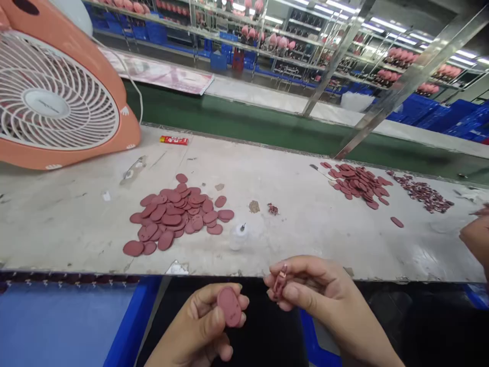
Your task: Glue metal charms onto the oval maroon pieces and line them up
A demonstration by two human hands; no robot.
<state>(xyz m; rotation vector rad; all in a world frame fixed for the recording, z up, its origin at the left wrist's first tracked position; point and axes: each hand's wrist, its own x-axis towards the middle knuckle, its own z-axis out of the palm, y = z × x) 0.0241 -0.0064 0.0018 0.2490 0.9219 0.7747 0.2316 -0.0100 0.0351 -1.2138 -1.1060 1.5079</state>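
My left hand (208, 321) pinches a flat, oval, dark pink piece (229, 306) between thumb and fingers, its broad face turned toward me. To its right, a small reddish piece with a shiny metal-looking part (280, 283) is held in the fingertips of my right hand (321, 295); its exact kind cannot be made out. Both hands are at the table's front edge, a short gap apart. Beyond the left hand lies a pile of similar oval pieces (179, 211). A small clear pot with a dark tip (239, 235) stands on the table, near a little reddish cluster (272, 209).
An orange fan (126, 117) stands at the left, with a red-and-yellow packet (174, 140) beside it. More oval pieces (359, 183) and small dark red parts (424, 192) lie at right, near another person's hand (477, 237). Blue bins (130, 326) sit below the table edge.
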